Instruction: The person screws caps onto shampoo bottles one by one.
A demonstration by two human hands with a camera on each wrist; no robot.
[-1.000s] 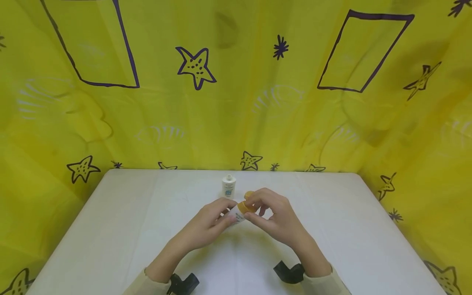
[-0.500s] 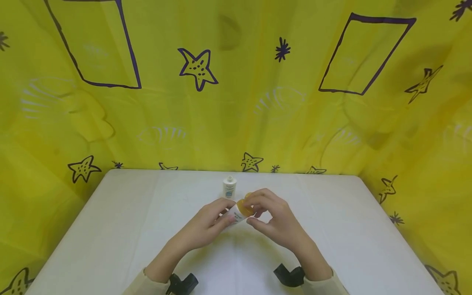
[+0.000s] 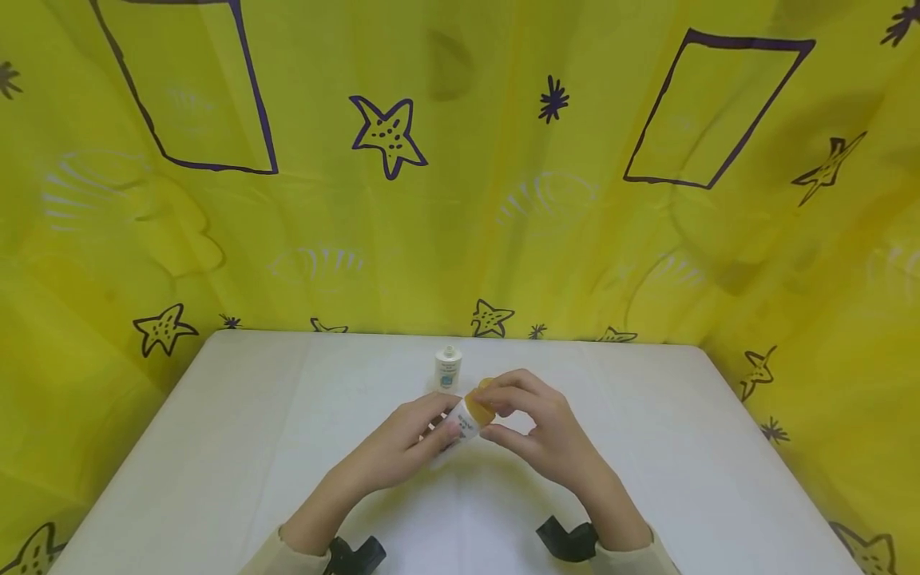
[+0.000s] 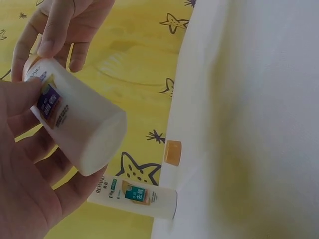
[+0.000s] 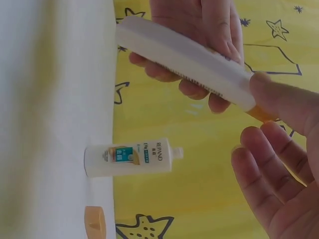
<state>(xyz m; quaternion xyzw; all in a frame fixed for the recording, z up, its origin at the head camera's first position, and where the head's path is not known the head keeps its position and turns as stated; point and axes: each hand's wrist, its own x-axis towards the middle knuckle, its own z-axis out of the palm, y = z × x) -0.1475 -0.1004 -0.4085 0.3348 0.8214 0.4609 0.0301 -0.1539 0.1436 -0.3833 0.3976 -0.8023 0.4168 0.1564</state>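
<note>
My left hand [image 3: 398, 443] grips a white shampoo bottle [image 3: 463, 423], tilted with its orange cap [image 3: 479, 407] up towards the right. Its fingers wrap the bottle's body, and a dark purple label patch shows in the left wrist view. At the cap end is my right hand [image 3: 542, 427], with thumb and fingertips around the cap [image 5: 260, 113] in the right wrist view. Behind the hands stands a second white bottle [image 3: 447, 370], upright, with a bare nozzle and a teal label patch. A loose orange cap [image 4: 173, 153] sits on the table beside this second bottle.
The white-covered table [image 3: 237, 447] reaches back to a yellow curtain [image 3: 460, 200] printed with dark starfish and shells. Black wrist mounts [image 3: 568, 539] show below both wrists, near the pale sleeves.
My right thumb has slid down from the cap and a little away, while the fingertips stay on it. More orange shows now. The left hand keeps its grip, and the standing bottle stays put.
</note>
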